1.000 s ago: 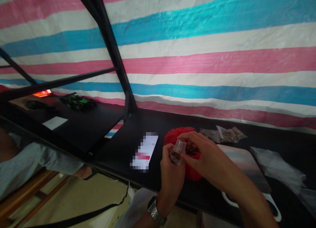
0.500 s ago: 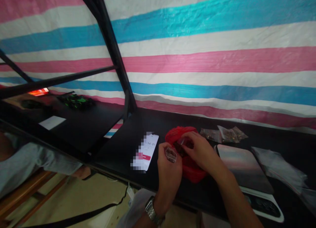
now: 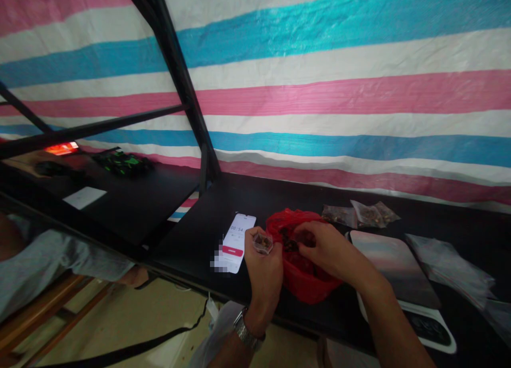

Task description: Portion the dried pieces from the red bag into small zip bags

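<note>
Small clear bag [image 3: 262, 242], pinched in the left hand [image 3: 263, 264], now sits lower at 9 o'clock of the red bag [image 3: 305, 280], where the right hand [image 3: 325, 248] has dipped, fingers closed on contents.

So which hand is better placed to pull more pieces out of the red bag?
Right. The right hand is already at the red bag mouth, fingers among the dark contents, while the left hand is occupied holding the small clear bag.
</note>
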`<state>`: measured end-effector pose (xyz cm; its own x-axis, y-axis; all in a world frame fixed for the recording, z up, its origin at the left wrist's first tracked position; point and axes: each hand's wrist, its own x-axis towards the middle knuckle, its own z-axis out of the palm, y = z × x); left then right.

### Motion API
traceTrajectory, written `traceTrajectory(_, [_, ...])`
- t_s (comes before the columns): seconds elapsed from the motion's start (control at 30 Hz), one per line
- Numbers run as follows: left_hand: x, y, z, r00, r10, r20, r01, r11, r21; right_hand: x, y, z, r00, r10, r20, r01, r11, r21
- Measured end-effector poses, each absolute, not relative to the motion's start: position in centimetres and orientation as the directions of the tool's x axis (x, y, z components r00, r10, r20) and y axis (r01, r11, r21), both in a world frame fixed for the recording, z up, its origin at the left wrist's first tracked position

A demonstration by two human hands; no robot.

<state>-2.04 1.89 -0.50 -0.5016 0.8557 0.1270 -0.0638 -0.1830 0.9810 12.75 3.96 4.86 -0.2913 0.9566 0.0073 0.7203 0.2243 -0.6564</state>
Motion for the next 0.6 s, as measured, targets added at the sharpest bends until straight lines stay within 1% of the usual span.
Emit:
traceTrajectory(0.13, [-2.0,1.8,-0.3,-0.499,0.858,0.123,-0.082,-0.188,0.979,12.9,3.8,4.8,-0.377,0.924,0.064,0.702,0.33,-0.631])
traceTrajectory(0.27, [-2.0,1.9,-0.3,-0.494,0.863,0.109,-0.103,-0.182,0.978,12.9,3.6,5.1,-0.431,0.898,0.093,0.644,0.378,-0.665])
traceTrajectory(0.33, [-2.0,1.9,-0.3,-0.485,0.868,0.108,-0.1,-0.178,0.979,12.9,3.3,5.4,-0.45,0.889,0.089,0.617,0.381,-0.688])
traceTrajectory(0.43, [-1.9,1.8,-0.4,-0.474,0.874,0.111,-0.089,-0.172,0.981,12.7,2.9,5.6,-0.478,0.878,0.043,0.61,0.366,-0.702])
traceTrajectory(0.6, [-1.8,1.9,-0.4,-0.492,0.863,0.117,-0.084,-0.181,0.98,12.5,2.4,5.5,-0.478,0.877,-0.058,0.608,0.282,-0.742])
